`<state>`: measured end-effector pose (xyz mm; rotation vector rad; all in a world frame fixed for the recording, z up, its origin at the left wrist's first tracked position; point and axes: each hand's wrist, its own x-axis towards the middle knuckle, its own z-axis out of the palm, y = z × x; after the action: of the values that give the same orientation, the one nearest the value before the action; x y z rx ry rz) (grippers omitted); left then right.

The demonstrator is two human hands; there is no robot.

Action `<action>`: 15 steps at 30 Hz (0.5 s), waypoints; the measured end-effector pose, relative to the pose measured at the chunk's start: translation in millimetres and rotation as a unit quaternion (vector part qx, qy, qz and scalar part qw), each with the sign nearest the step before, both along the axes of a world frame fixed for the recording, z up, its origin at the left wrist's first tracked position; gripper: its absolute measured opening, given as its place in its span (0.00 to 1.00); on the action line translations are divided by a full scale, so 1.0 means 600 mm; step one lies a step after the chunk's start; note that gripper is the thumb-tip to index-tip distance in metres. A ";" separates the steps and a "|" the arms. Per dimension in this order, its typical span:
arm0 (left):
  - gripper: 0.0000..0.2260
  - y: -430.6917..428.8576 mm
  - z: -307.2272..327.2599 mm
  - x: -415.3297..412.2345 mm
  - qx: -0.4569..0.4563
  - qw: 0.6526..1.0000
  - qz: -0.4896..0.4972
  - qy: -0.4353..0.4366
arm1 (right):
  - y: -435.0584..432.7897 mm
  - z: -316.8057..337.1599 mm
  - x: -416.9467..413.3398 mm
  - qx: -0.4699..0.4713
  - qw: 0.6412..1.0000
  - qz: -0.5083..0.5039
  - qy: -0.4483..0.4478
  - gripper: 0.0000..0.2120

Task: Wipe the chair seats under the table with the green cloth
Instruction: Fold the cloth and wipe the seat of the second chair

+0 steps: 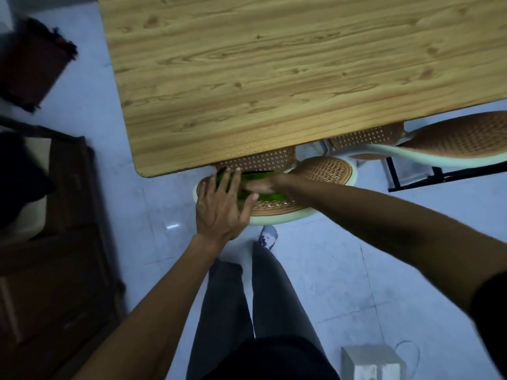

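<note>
A cane-woven chair with a pale rim (277,219) stands tucked under the near corner of the wooden table (274,72). The green cloth (270,197) lies on its backrest top, partly hidden by both hands. My right hand (260,186) presses on the cloth, blurred with motion. My left hand (222,207) rests with spread fingers on the chair's left part, its fingertips over the cloth's left end. A second cane chair (463,144) stands to the right, its seat (367,137) partly under the table.
A dark wooden cabinet (55,256) fills the left side. A dark red mat (33,64) lies at the upper left on the pale tiled floor. My legs in dark trousers stand below the chair. A grey box (370,362) sits at the bottom right.
</note>
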<state>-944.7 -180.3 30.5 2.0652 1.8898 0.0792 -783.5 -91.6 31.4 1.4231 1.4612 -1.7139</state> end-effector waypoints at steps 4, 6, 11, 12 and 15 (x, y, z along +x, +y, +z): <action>0.29 -0.004 -0.007 -0.001 0.023 0.999 -0.001 -0.026 | 0.024 0.006 0.039 0.074 0.990 0.042 -0.108 0.21; 0.29 -0.003 -0.005 -0.001 0.027 0.999 -0.005 -0.029 | 0.038 0.019 0.083 0.041 0.976 0.106 -0.186 0.36; 0.33 0.000 0.006 0.000 0.002 0.999 -0.008 -0.043 | 0.008 0.078 0.122 0.087 0.953 0.249 -0.151 0.40; 0.34 -0.001 0.007 0.000 0.004 0.999 -0.009 -0.047 | -0.013 0.088 0.119 0.079 0.954 0.263 -0.123 0.40; 0.35 -0.003 0.011 -0.001 0.014 0.998 -0.016 -0.060 | -0.038 0.074 0.071 0.041 0.976 0.211 -0.038 0.35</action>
<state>-945.1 -182.4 37.2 2.0598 1.7936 0.2189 -740.6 -114.3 76.0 1.1027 1.6646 -1.3353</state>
